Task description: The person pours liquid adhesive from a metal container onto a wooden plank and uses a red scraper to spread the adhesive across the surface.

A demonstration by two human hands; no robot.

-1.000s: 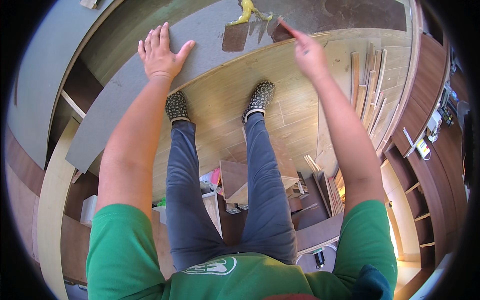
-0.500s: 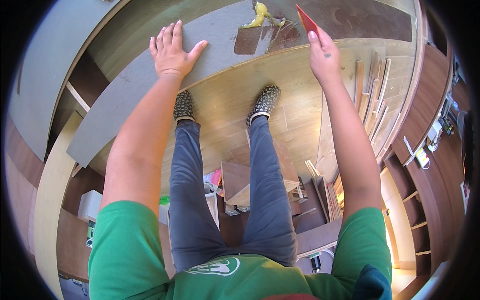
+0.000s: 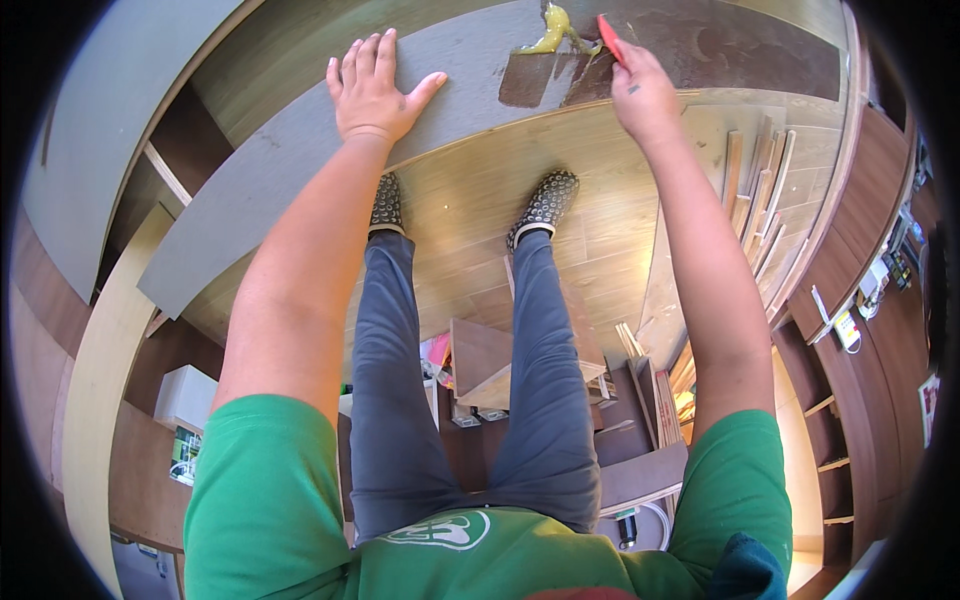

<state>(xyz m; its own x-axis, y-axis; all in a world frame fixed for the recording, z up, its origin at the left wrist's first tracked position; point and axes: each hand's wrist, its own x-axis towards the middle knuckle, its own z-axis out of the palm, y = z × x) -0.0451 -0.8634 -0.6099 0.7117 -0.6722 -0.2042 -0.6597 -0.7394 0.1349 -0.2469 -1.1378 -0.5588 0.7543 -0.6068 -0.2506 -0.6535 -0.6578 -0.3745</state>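
My left hand [image 3: 378, 92] lies flat with spread fingers on a long grey board [image 3: 250, 165]. My right hand [image 3: 643, 92] grips a red scraper [image 3: 609, 38], a thin flat spreader whose blade end is close to a thick yellow blob of glue [image 3: 553, 30]. Around the glue, part of the board is coated dark brown [image 3: 730, 45], with grey streaks between the brown patches. From this view I cannot tell whether the scraper's edge touches the glue.
Thin wood strips [image 3: 765, 190] lie on the wood floor [image 3: 470, 270] to the right. A brown wooden box [image 3: 485, 355] stands between my legs. On the left are shelving panels [image 3: 110, 350] and a white box [image 3: 185, 395]; brown cabinets [image 3: 850, 250] stand at the right.
The red scraper has tilted and come lower and left, nearer the glue, in my right hand. My left hand stays flat on the board. The whole view has shifted slightly.
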